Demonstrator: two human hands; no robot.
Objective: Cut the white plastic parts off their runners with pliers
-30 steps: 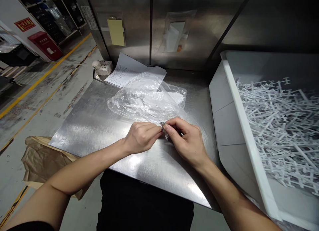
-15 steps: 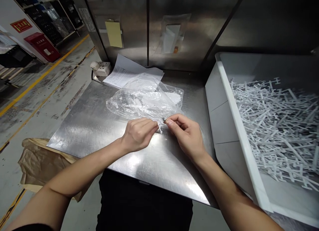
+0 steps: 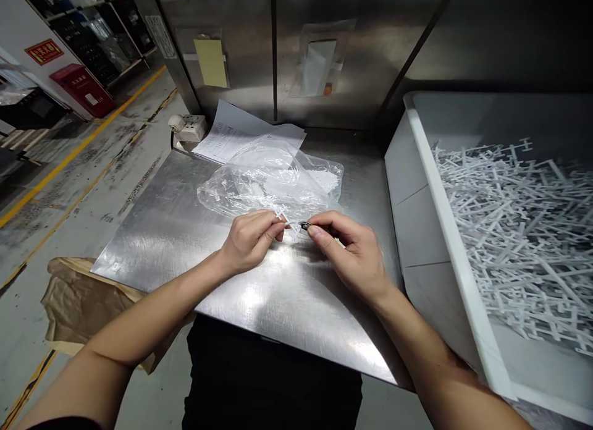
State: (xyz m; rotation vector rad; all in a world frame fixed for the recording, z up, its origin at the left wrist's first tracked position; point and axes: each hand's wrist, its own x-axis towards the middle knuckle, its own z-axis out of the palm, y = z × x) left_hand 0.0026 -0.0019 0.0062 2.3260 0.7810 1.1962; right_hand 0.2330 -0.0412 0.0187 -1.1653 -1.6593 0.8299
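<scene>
Head view: your left hand [image 3: 252,240] is pinching the white branched piece [image 3: 288,220], right hand [image 3: 354,254] grips a small dark tool [image 3: 304,225], I think; keep both steady.

Small dark metal tool [image 3: 304,225] partly hidden in bare right hand [image 3: 349,251]; big whitish plastic bin [image 3: 424,229] cut off at right edge.

Behind the left hand [image 3: 250,241] and right hand [image 3: 354,251], a plastic bag [image 3: 231,192] is laid on the table [image 3: 152,223], before paper sheets [image 3: 227,133]; left of these, a socket block [image 3: 192,128] is set. At the right, plastic sticks [image 3: 523,251] are heaped in a bin [image 3: 417,232].
</scene>
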